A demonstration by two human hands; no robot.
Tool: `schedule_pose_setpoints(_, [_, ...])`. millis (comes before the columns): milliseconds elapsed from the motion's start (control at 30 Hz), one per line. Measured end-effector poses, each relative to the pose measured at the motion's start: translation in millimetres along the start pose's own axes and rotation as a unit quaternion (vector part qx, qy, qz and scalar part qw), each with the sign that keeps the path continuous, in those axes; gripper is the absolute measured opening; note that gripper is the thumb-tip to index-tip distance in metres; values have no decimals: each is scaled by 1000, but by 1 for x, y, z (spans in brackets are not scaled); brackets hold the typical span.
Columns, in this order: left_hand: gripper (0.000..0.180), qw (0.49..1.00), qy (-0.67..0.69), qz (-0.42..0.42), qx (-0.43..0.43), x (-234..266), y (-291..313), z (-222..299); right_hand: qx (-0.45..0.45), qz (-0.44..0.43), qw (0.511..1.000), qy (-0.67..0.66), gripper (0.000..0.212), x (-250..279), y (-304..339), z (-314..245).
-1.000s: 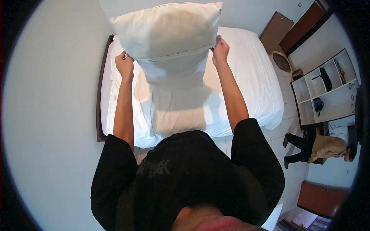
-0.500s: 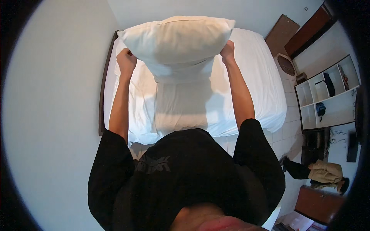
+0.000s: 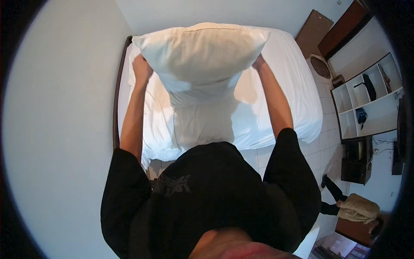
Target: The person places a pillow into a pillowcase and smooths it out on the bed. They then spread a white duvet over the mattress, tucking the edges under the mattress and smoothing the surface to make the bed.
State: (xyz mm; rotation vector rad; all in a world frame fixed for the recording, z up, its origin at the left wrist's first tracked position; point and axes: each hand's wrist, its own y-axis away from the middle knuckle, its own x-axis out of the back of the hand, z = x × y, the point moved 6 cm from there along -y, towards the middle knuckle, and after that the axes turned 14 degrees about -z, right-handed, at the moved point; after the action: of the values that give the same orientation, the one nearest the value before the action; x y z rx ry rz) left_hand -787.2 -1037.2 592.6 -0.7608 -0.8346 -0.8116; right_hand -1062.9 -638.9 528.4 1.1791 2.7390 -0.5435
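A plump white pillow [image 3: 202, 56] hangs in the air over the bed, held up between my two hands. My left hand [image 3: 142, 69] is closed on its left side, just below the upper corner. On the opposite side my right hand [image 3: 258, 62] grips the pillow, its fingers mostly hidden behind the fabric. Below, the bed [image 3: 289, 95] is covered with a white sheet, rumpled along the near left edge. The pillow's shadow falls on the sheet between my forearms.
A dark bed frame edge [image 3: 116, 103] runs beside the left wall. To the right are a white open shelf unit [image 3: 366, 118] holding a few dark items, a dark cabinet [image 3: 357, 168], and a person in a tan top [image 3: 358, 208] on the tiled floor. A brown board [image 3: 313, 32] leans at the far wall.
The pillow has come slightly lower and nearer, and my right hand has shifted a little down and to the right. The other person has moved toward the near side of the room.
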Motion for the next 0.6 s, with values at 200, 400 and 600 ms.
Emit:
schedule_pose_setpoints(200, [26, 950, 304, 67, 15, 21, 3, 43, 23, 21, 994, 107, 61, 9, -8, -20])
schedule_pose_setpoints(400, [26, 957, 288, 15, -19, 0, 11, 53, 28, 52, 995, -79, 42, -3, 1, -42])
schedule_pose_setpoints(600, [35, 953, 73, -287, -62, -45, 48, 1, -177, 0, 983, 44, 37, 39, 25, -4])
